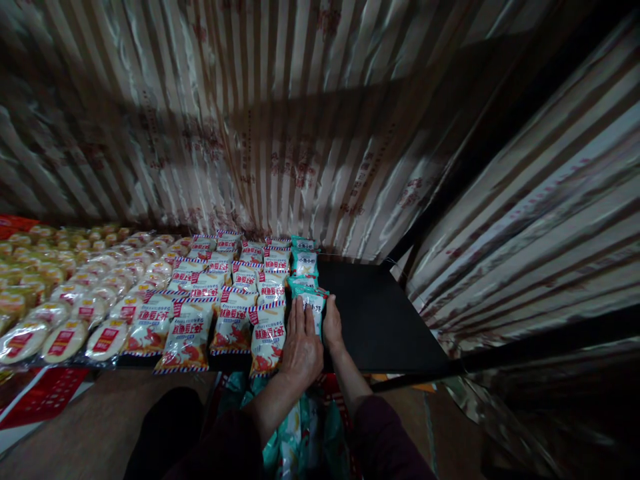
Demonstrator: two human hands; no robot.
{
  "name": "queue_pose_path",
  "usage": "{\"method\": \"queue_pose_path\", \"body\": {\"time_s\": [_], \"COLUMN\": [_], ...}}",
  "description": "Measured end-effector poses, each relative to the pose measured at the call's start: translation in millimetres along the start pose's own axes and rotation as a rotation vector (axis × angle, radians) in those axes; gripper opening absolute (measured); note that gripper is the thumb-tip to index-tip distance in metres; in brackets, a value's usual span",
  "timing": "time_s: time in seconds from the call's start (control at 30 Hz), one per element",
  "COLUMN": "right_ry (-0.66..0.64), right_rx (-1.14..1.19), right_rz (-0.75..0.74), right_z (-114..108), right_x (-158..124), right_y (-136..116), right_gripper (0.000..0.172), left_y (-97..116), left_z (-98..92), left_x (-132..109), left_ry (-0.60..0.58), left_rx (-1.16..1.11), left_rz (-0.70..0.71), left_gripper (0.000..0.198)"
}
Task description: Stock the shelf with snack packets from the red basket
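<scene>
A column of teal snack packets (304, 262) runs from the back of the black shelf (380, 320) toward me. My left hand (302, 340) lies on the front teal packet (316, 303), its fingers stretched out over the packet's face. Along that packet's right edge stands my right hand (333, 323), fingers pointing away from me, its inner side facing the packet. Red-and-white snack packets (270, 333) sit in several columns directly left of the teal ones.
Round wrapped cakes (63, 340) and yellow wrapped items (30, 267) fill the shelf's left part. Below the front edge is a red basket (344, 407) with more teal packets (290, 433). Striped plastic sheeting (280, 133) hangs behind. A dark bar (540, 343) extends right.
</scene>
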State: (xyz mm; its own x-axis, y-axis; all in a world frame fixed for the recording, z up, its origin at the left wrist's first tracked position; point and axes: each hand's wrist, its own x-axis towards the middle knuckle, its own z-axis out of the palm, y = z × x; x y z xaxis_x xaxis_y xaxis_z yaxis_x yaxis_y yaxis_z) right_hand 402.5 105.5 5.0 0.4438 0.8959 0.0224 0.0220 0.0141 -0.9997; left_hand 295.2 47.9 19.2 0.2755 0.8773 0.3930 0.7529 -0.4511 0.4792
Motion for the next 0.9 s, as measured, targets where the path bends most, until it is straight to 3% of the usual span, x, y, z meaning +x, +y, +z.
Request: {"method": "queue_pose_path", "body": {"time_s": [0.3,0.5,0.7,0.9], "right_ry": [0.026,0.090,-0.044,-0.133], "right_rx": [-0.005,0.033,0.227,0.253], "right_rz": [-0.048,-0.022,0.039,0.154], "right_z": [-1,-6,5,4], "right_x": [4,27,62,75], "right_y": [18,19,5,2], "right_gripper": [0.072,0.074,0.076,0.074], "left_y": [-3,-5,-6,-7], "left_z": [2.8,5.2,2.3,0.6], "left_x": [0,-3,-3,-3], "left_ry": [0.031,0.038,0.011,-0.009], "left_rx": [0.011,0.031,0.032,0.025], "left_rz": [-0.018,0.014,0.024,0.022], "left_gripper": [0.069,0.069,0.067,0.068]}}
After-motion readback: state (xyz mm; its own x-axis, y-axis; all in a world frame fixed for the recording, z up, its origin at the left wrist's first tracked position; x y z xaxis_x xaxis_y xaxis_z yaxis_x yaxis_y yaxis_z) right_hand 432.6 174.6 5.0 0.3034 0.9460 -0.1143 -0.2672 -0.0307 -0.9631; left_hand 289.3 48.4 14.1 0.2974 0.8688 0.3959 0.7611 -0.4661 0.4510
